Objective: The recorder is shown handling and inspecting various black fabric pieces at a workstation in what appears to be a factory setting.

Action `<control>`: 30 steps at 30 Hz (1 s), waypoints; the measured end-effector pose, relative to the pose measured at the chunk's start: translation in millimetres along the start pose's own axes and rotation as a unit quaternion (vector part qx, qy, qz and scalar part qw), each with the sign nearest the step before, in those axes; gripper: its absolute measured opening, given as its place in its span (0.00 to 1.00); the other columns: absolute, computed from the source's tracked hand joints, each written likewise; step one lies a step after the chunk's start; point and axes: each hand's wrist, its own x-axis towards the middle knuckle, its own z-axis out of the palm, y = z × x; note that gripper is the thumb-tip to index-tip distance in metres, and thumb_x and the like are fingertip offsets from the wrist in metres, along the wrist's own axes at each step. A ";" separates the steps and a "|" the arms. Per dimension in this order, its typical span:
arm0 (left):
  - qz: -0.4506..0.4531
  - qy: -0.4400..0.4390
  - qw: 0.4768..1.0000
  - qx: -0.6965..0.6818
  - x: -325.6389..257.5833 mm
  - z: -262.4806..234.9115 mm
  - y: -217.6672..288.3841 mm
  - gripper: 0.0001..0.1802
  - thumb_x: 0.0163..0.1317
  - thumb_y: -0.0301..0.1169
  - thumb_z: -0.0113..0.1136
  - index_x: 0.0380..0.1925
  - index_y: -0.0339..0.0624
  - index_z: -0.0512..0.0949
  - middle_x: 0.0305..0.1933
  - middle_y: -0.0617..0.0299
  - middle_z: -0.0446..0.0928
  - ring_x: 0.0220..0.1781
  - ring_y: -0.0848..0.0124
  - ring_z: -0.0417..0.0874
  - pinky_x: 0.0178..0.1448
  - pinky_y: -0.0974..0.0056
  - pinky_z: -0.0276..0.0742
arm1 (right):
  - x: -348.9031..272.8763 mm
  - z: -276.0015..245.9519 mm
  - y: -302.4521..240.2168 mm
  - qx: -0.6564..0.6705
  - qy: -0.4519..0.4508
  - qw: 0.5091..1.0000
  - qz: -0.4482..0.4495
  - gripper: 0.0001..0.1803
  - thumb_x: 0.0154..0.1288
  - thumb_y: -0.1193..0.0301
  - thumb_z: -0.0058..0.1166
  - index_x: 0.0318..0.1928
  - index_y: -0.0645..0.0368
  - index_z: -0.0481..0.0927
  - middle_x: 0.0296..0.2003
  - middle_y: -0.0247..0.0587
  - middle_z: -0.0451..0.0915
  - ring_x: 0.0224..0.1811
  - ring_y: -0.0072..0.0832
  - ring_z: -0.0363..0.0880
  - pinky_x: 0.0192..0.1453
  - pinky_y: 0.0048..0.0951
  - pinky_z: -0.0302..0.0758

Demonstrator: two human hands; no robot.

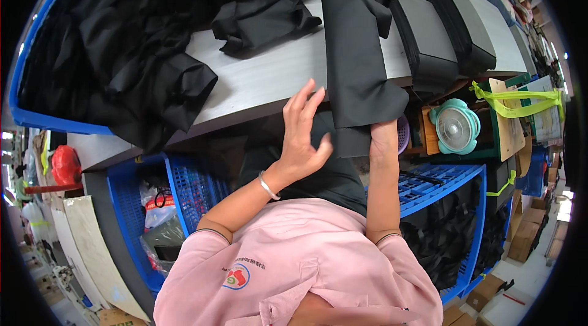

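Note:
A black fabric piece point(354, 50), looking like a flat pouch or sleeve, lies over the table's front edge, its near end hanging down. My right hand point(384, 136) reaches into or under that near end; only the wrist and heel of the hand show, and the cloth hides the fingers. To the left of the piece, my left hand point(300, 136) is raised with fingers stretched and apart, holding nothing. A crumpled black fabric piece point(263, 22) rests on the grey table point(263, 84) beyond it.
A large heap of black fabric point(122, 50) fills a blue-rimmed container point(55, 122) at left. Two stacks of folded black pieces point(422, 35) stand at right. Blue crates point(184, 188) flank my lap. A small turquoise fan point(455, 127) is at right, near a yellow-green strip point(517, 100).

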 end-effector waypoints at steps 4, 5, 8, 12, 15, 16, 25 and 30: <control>-0.086 0.078 0.993 -0.006 7.7 22.7 5.6 0.47 0.46 0.22 0.66 0.71 0.41 0.64 0.71 0.48 0.62 0.66 0.50 0.67 0.66 0.52 0.67 | -7.1 8.3 3.6 0.093 -0.020 0.995 0.006 0.27 0.72 0.61 0.59 0.65 0.60 0.72 0.59 0.41 0.76 0.59 0.30 0.77 0.65 0.35 0.76; -0.089 0.083 0.993 -0.006 10.2 24.6 5.9 0.47 0.46 0.22 0.66 0.71 0.41 0.64 0.71 0.48 0.62 0.66 0.50 0.67 0.66 0.52 0.67 | -6.8 8.3 4.7 0.101 0.014 0.995 0.018 0.26 0.72 0.62 0.59 0.65 0.60 0.72 0.59 0.41 0.76 0.59 0.30 0.77 0.65 0.35 0.76; -0.109 0.102 0.986 -0.071 14.8 26.0 9.2 0.41 0.45 0.14 0.61 0.65 0.44 0.73 0.64 0.54 0.70 0.60 0.57 0.74 0.52 0.62 0.76 | -6.1 5.4 8.7 0.148 -0.002 0.988 0.034 0.26 0.73 0.63 0.57 0.65 0.61 0.71 0.59 0.42 0.77 0.59 0.31 0.78 0.65 0.35 0.77; -0.090 0.144 0.982 -0.084 17.2 24.9 15.2 0.33 0.45 0.07 0.59 0.54 0.46 0.83 0.55 0.61 0.76 0.43 0.72 0.80 0.38 0.71 0.75 | -3.6 -0.4 10.8 0.192 -0.038 0.979 0.056 0.24 0.74 0.64 0.56 0.64 0.62 0.71 0.59 0.43 0.77 0.59 0.32 0.79 0.65 0.35 0.79; -0.072 0.161 0.980 -0.092 19.1 23.9 19.6 0.32 0.44 0.07 0.58 0.51 0.44 0.85 0.52 0.60 0.78 0.45 0.71 0.80 0.39 0.70 0.77 | -5.3 0.2 10.8 0.201 -0.048 0.977 0.052 0.23 0.74 0.65 0.56 0.63 0.63 0.72 0.58 0.45 0.77 0.58 0.33 0.80 0.65 0.35 0.79; -0.064 0.163 0.980 -0.092 19.5 23.2 21.1 0.32 0.44 0.06 0.57 0.50 0.44 0.85 0.52 0.60 0.78 0.45 0.71 0.81 0.39 0.70 0.77 | -6.2 1.3 11.4 0.216 -0.067 0.973 0.049 0.22 0.73 0.66 0.56 0.62 0.64 0.72 0.57 0.46 0.78 0.58 0.34 0.80 0.64 0.36 0.80; -0.057 0.131 0.981 -0.128 14.1 19.7 32.4 0.35 0.41 0.06 0.60 0.52 0.44 0.85 0.51 0.60 0.79 0.45 0.71 0.80 0.40 0.70 0.78 | 0.6 8.5 17.5 0.129 -0.050 0.990 -0.030 0.23 0.73 0.61 0.54 0.61 0.63 0.74 0.54 0.44 0.79 0.53 0.33 0.82 0.56 0.33 0.83; -0.068 0.132 0.980 -0.130 11.2 19.0 31.2 0.35 0.42 0.06 0.60 0.53 0.43 0.84 0.51 0.60 0.78 0.45 0.70 0.80 0.44 0.69 0.79 | 10.5 6.5 24.6 0.155 -0.051 0.986 -0.027 0.23 0.73 0.62 0.55 0.61 0.63 0.75 0.54 0.44 0.80 0.51 0.31 0.82 0.55 0.31 0.82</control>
